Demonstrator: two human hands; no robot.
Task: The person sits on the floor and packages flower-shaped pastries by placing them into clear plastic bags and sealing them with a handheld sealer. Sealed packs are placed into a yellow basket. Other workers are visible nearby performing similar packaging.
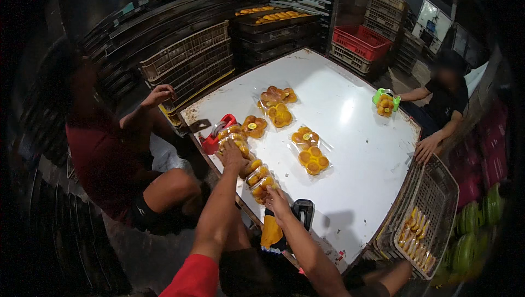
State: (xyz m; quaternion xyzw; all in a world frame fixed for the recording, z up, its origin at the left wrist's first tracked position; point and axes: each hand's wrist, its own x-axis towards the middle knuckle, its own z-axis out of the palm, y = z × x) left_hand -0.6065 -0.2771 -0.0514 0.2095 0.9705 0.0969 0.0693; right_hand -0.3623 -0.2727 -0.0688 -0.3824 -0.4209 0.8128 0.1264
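Observation:
A row of flower-shaped buns in clear plastic bags (255,174) stands on edge along the left side of the white table (348,165). My left hand (233,155) lies over the far part of the row, its fingers on the wrapped buns. At the near end, my right hand (278,203) grips the last bagged bun (262,190) with its fingertips. A red tape dispenser (211,141) sits against the far end of the row. Just beyond my left hand, a bagged bun with a round yellow sticker (254,126) lies flat. A black tape dispenser (303,211) stands beside my right wrist.
More bagged buns (280,115) lie mid-table. At left sits a person in a dark red shirt (98,165). Across the table, another person (447,92) is near a green tape dispenser (379,95). A plastic crate (434,198) of wrapped buns stands at right; stacked trays (279,34) stand behind.

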